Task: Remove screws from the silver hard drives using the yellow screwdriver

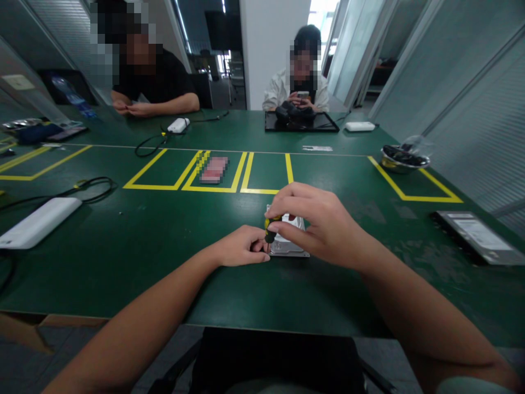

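A small yellow-and-black screwdriver is pinched upright in the right hand, its fingers closed on the handle, over a silver hard drive on the green surface. The drive's near left edge is touched by the left hand, whose fingers are curled shut beside the screwdriver's tip. No writing on the drive can be read.

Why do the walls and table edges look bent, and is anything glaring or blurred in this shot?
Head view: the wide lens bows the green table and wall lines outward; daylight blows out the far window; the small silver metal drive under the right hand and left hand is fairly sharp; the glass partitions at left carry faint reflections; faces and a pink card are pixelated.
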The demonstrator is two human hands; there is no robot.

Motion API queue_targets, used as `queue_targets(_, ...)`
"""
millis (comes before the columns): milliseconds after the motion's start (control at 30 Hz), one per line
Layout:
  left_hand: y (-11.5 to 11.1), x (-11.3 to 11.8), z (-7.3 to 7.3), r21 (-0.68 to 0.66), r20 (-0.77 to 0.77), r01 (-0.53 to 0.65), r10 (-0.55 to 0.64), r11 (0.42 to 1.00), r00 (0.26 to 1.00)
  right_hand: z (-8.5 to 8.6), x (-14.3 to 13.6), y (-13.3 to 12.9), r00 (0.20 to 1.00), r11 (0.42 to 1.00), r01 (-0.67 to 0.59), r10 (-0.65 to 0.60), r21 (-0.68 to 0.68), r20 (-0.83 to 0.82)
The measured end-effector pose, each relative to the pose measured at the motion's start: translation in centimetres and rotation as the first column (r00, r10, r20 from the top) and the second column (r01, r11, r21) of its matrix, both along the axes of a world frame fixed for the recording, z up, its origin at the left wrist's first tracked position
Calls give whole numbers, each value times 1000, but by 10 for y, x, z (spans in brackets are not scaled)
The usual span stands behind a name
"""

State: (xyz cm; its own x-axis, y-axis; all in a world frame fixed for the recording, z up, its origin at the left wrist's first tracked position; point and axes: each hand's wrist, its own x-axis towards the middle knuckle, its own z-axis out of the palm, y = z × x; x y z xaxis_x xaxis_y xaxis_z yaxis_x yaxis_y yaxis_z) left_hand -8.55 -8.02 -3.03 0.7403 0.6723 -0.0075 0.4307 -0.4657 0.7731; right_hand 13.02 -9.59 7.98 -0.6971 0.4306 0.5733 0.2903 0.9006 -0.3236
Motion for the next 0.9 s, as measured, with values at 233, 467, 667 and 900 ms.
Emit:
queue_targets(233,0,-1,0,25,-16,-14,14,1000,1000,-2,0,2,1000,1000,18,-19,9,16)
queue_targets(467,0,0,0,1,-33,-21,21,1000,999,0,0,0,1000,1000,6,-6,0,17)
queue_targets(667,0,-1,-1,7,-21,-24,24,1000,999,0,-1,0,1000,1000,10,-10,4,19)
queue_targets(900,-1,-1,1,-1,-13,-18,18,1000,1000,-1,-1,0,1000,1000,9,-9,-5,19)
